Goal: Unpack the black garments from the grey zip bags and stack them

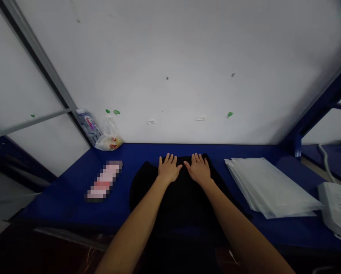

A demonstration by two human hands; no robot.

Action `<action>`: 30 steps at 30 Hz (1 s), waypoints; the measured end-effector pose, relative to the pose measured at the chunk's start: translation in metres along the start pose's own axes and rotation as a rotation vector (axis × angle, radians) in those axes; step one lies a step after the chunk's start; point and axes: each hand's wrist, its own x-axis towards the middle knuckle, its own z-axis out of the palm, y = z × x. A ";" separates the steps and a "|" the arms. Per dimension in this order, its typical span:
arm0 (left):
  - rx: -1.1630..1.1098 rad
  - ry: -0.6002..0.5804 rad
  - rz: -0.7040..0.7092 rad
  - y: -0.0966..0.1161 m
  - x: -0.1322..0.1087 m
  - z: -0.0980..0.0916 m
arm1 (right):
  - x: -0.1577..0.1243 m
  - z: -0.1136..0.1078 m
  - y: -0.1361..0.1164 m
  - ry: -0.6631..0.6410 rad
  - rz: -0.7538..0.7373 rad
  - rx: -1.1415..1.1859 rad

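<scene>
A black piece of cloth, perhaps a garment [184, 201], lies spread on the blue tabletop [67, 182] and runs toward the front edge. My left hand [169, 168] rests flat on its far part with the fingers stretched out. Beside it, my right hand [198, 168] lies palm down on the same cloth, fingers spread. The two thumbs point at each other with a small gap between them. Neither hand grips anything. Dark shade hides the cloth's folds and its near end.
A pixelated pink phone-shaped object [104, 182] lies on the left. Behind it are a plastic bottle [88, 125] and a knotted plastic bag [109, 140]. To the right sit a stack of translucent plastic bags [270, 186] and a white power strip [337, 207]. A white wall [187, 49] closes the back.
</scene>
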 end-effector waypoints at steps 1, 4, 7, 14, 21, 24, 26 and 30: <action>-0.010 -0.005 0.006 -0.007 -0.001 0.000 | 0.000 0.001 0.004 0.000 0.006 -0.003; -0.041 -0.031 0.015 -0.024 -0.003 -0.004 | 0.001 0.000 0.014 -0.004 0.042 -0.009; -0.065 -0.050 0.024 -0.034 -0.005 -0.008 | 0.002 -0.001 0.018 0.002 0.085 -0.014; -0.087 -0.053 0.054 -0.033 -0.001 -0.009 | -0.004 -0.008 0.027 0.018 0.147 -0.024; -0.019 0.098 0.072 -0.012 -0.005 -0.021 | -0.011 -0.038 0.013 0.127 0.102 -0.035; 0.002 0.174 0.123 0.004 -0.016 -0.024 | -0.019 -0.047 0.007 0.074 -0.056 -0.012; -0.002 0.163 0.179 0.015 -0.023 -0.023 | -0.026 -0.047 0.005 0.014 -0.157 -0.001; -0.023 0.109 0.276 0.024 -0.030 -0.015 | -0.038 -0.037 0.006 -0.045 -0.262 -0.003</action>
